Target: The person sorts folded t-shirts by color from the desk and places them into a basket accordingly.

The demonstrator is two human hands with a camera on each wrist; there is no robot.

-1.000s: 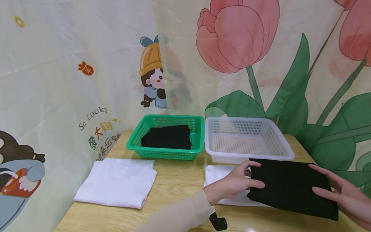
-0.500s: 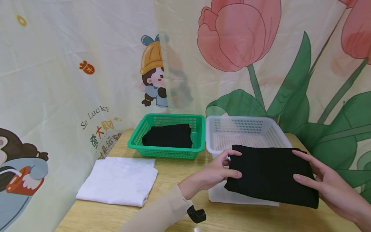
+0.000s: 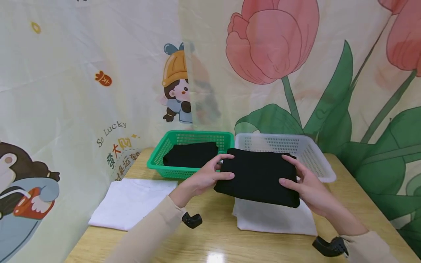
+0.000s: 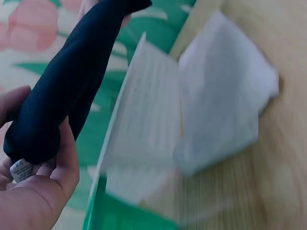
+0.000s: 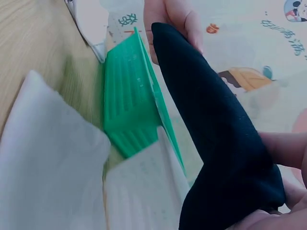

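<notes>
A folded black garment (image 3: 256, 179) hangs level in the air, in front of the white basket (image 3: 315, 160) and overlapping its near side in the head view. My left hand (image 3: 205, 177) grips its left end, thumb on the near face. At the opposite end my right hand (image 3: 306, 184) holds it the same way. In the left wrist view a small white label (image 4: 21, 170) shows by the left fingers, below the dark cloth (image 4: 62, 86). The right wrist view shows the garment (image 5: 211, 110) as a thick folded bundle, raised above the baskets.
A green basket (image 3: 158, 160) at the back left holds another folded black garment (image 3: 190, 155). One folded white garment (image 3: 131, 201) lies on the table's left; a second white garment (image 3: 276, 219) lies beneath the held one. A printed curtain (image 3: 131, 54) hangs behind the wooden table (image 3: 227, 243).
Both hands have carried the black garment leftward and up, from the table's right side to in front of the white basket. The baskets and white garments have stayed put.
</notes>
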